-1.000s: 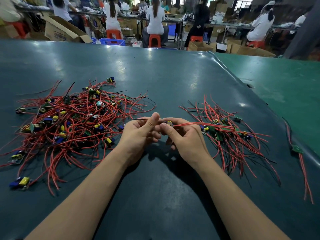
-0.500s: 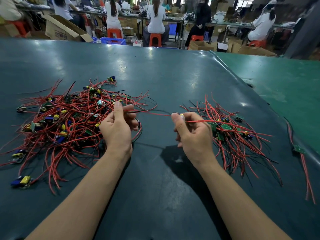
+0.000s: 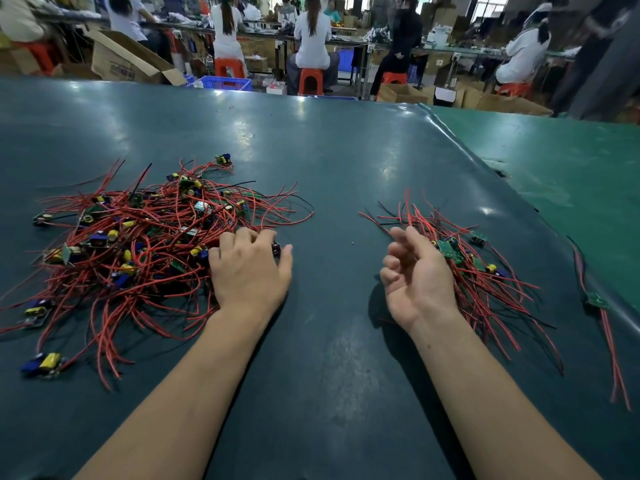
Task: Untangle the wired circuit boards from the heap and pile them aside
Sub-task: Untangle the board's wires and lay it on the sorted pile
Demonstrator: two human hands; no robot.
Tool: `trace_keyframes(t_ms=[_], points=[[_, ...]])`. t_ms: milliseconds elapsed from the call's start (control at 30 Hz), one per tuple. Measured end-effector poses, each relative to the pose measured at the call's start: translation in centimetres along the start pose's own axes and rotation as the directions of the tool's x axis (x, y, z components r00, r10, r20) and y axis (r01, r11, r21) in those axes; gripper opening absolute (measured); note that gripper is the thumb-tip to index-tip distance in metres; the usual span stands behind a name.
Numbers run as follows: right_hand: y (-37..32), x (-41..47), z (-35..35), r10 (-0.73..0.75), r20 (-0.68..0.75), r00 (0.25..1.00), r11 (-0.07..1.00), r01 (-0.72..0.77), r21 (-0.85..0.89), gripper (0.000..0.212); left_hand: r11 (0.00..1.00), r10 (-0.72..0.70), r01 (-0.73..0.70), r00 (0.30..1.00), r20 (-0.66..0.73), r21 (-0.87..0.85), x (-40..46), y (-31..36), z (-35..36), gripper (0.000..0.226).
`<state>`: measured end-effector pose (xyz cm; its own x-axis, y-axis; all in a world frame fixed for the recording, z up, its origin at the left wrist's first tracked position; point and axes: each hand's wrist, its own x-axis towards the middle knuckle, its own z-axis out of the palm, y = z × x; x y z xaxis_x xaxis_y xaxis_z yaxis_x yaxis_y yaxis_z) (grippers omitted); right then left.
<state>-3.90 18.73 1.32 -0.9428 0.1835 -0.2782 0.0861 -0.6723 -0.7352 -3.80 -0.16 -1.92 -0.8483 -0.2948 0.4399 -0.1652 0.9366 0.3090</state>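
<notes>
A tangled heap [image 3: 138, 244] of small circuit boards with red and black wires lies on the left of the dark green table [image 3: 329, 161]. My left hand [image 3: 249, 271] lies palm down on the heap's right edge, its spread fingertips touching wires and a dark component. On the right sits a smaller pile [image 3: 464, 268] of separated boards and red wires. Beside that pile's left edge, my right hand [image 3: 415, 275] hovers with fingers loosely curled and nothing in it.
One stray wired board [image 3: 597, 301] lies at the far right, near the seam with a lighter green table [image 3: 571, 168]. Beyond the table's far edge are seated people, red stools, cardboard boxes and a blue crate [image 3: 227, 83].
The board and wire stretched between my hands are gone from them. My right hand has let go beside the right pile, and my left hand has dropped onto the heap's edge.
</notes>
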Motion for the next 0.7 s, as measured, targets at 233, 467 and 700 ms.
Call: trace_keyframes(t_ms=[233, 467, 700], points=[[0.9, -0.5, 0.3, 0.024, 0.168, 0.986, 0.923, 0.042, -0.383, 0.021, 0.977, 0.129, -0.146, 0.984, -0.120, -0.153, -0.1, 0.5, -0.7, 0.020], [1.9, -0.8, 0.5, -0.005, 0.381, 0.925, 0.857, 0.200, -0.475, 0.020, 0.668, 0.611, -0.697, 0.714, -0.341, -0.262, -1.6, 2.1, -1.5, 0.022], [1.0, -0.8, 0.6, -0.181, 0.333, 0.925, 0.929, 0.272, -0.251, 0.009, 0.629, 0.522, -0.737, 0.638, -0.566, -0.250, -2.5, 3.1, -1.8, 0.008]])
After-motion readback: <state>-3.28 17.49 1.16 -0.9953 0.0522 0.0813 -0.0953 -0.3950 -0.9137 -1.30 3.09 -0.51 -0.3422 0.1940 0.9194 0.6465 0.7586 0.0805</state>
